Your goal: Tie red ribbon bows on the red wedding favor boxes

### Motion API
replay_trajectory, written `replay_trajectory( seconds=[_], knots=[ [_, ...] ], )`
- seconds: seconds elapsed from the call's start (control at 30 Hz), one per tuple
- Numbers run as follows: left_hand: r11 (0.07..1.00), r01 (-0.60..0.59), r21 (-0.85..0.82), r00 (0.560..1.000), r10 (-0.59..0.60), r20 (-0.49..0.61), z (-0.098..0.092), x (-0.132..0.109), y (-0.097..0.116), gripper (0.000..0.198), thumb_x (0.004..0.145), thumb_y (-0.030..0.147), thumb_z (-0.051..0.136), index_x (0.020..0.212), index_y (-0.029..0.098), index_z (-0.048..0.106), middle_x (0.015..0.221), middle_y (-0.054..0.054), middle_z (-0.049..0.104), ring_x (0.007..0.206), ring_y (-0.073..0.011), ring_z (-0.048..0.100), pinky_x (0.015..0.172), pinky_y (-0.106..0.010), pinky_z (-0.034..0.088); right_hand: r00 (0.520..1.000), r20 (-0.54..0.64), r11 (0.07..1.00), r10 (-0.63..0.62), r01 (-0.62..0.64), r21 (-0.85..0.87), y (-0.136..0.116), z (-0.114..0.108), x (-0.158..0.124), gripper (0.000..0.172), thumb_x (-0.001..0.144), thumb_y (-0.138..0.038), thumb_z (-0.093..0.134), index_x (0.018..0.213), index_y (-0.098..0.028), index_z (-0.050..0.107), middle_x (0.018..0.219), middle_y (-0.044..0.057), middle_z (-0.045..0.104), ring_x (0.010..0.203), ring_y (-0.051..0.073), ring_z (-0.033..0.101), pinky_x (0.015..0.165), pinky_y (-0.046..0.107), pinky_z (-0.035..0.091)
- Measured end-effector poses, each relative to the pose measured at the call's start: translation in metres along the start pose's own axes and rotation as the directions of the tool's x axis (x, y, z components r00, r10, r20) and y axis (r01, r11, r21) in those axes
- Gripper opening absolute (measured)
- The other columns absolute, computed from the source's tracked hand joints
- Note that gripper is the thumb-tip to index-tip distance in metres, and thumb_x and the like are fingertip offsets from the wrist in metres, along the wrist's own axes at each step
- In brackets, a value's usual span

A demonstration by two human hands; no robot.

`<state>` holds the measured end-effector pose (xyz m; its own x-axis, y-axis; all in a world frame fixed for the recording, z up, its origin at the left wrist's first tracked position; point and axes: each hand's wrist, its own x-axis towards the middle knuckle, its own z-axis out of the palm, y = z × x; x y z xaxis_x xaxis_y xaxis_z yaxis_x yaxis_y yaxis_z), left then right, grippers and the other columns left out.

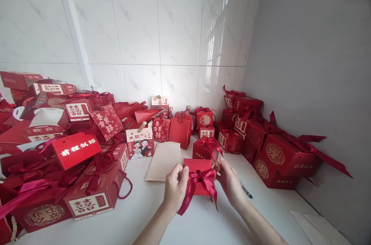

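Note:
A small red gift box with a dark red satin ribbon bow sits on the white table just in front of me. My left hand grips its left side, fingers curled on the edge. My right hand holds its right side, fingers pinched at the corner. Ribbon tails hang down between my wrists.
A lined sheet of paper lies left of the box and a pen lies behind my right hand. Several red gift boxes are heaped at the left, along the tiled back wall and at the right.

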<state>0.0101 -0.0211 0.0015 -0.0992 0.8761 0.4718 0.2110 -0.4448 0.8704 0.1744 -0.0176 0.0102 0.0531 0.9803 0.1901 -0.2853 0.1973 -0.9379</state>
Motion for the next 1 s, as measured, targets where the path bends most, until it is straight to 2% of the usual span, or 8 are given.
replay_trajectory(
  seconds=[0.07,0.13,0.3,0.53,0.63,0.73,0.83,1.0],
  knots=[
    [1.0,0.009,-0.003,1.0,-0.009,0.001,0.0,0.001,-0.001,0.04,0.083,0.044,0.043,0.058,0.022,0.023,0.054,0.007,0.023,0.05,-0.0093,0.026,0.048,-0.021,0.027,0.991,0.025,0.975,-0.132,0.135,-0.178,-0.001,-0.003,-0.002,0.036,0.077,-0.058,0.054,0.081,-0.022,0.05,0.079,0.0,0.051,0.071,0.016,0.049,0.067,0.029,0.043],
    [0.999,0.031,-0.01,0.999,-0.031,0.008,0.0,0.002,-0.002,0.039,0.084,0.045,0.043,0.058,0.021,0.025,0.054,0.007,0.025,0.051,-0.0093,0.028,0.049,-0.021,0.028,0.963,0.125,0.898,-0.24,0.269,-0.349,0.001,-0.004,-0.006,0.048,0.075,-0.057,0.057,0.108,-0.024,0.047,0.106,0.006,0.053,0.094,0.022,0.052,0.082,0.036,0.045],
    [0.996,0.082,-0.032,0.996,-0.081,0.028,0.0,0.004,-0.003,0.04,0.081,0.049,0.045,0.058,0.022,0.028,0.05,0.008,0.027,0.046,-0.0088,0.029,0.045,-0.02,0.027,0.837,0.421,0.609,-0.349,0.544,-0.577,0.01,-0.003,-0.011,0.083,0.065,-0.046,0.072,0.13,-0.023,0.026,0.133,0.016,0.035,0.126,0.033,0.035,0.101,0.049,0.036],
    [0.991,0.127,-0.051,0.989,-0.131,-0.076,-0.001,0.009,-0.003,0.036,0.078,0.054,0.048,0.065,0.021,0.038,0.057,0.006,0.04,0.054,-0.0123,0.045,0.055,-0.023,0.04,0.818,0.474,0.496,-0.325,0.574,-0.652,0.012,0.001,-0.012,0.074,0.073,-0.022,0.063,0.133,-0.026,0.019,0.135,0.014,0.035,0.13,0.029,0.034,0.104,0.05,0.036],
    [0.985,0.17,-0.008,0.972,-0.169,-0.165,-0.001,0.014,-0.006,0.036,0.072,0.05,0.057,0.09,0.02,0.047,0.079,-0.001,0.052,0.076,-0.0187,0.056,0.07,-0.032,0.047,0.807,0.468,0.446,-0.36,0.589,-0.674,0.011,0.003,-0.012,0.066,0.077,-0.023,0.06,0.132,-0.026,0.024,0.137,0.014,0.031,0.13,0.028,0.032,0.101,0.048,0.041],
    [0.979,0.201,0.044,0.969,-0.192,-0.157,-0.001,0.017,-0.009,0.049,0.066,0.045,0.063,0.106,0.019,0.05,0.109,-0.01,0.049,0.108,-0.0264,0.05,0.091,-0.043,0.042,0.78,0.473,0.348,-0.41,0.613,-0.709,0.012,0.005,-0.012,0.058,0.077,-0.026,0.061,0.129,-0.027,0.033,0.138,0.015,0.026,0.129,0.031,0.034,0.096,0.047,0.045],
    [0.967,0.246,-0.061,0.969,-0.247,-0.004,0.0,0.017,-0.01,0.052,0.068,0.039,0.064,0.114,0.019,0.047,0.12,-0.012,0.048,0.117,-0.0269,0.046,0.097,-0.043,0.038,0.688,0.532,0.176,-0.494,0.678,-0.714,0.015,0.008,-0.014,0.047,0.078,-0.023,0.061,0.121,-0.025,0.044,0.134,0.015,0.03,0.126,0.034,0.036,0.093,0.05,0.045],
    [0.94,0.267,-0.212,0.949,-0.219,0.227,-0.003,0.017,-0.003,0.043,0.072,0.031,0.06,0.107,0.019,0.039,0.097,-0.005,0.062,0.093,-0.0198,0.06,0.086,-0.036,0.046,0.484,0.616,-0.048,-0.622,0.762,-0.646,0.008,0.016,-0.023,0.018,0.082,-0.014,0.055,0.098,-0.022,0.057,0.103,0.01,0.053,0.103,0.027,0.051,0.086,0.048,0.043]
  ],
)
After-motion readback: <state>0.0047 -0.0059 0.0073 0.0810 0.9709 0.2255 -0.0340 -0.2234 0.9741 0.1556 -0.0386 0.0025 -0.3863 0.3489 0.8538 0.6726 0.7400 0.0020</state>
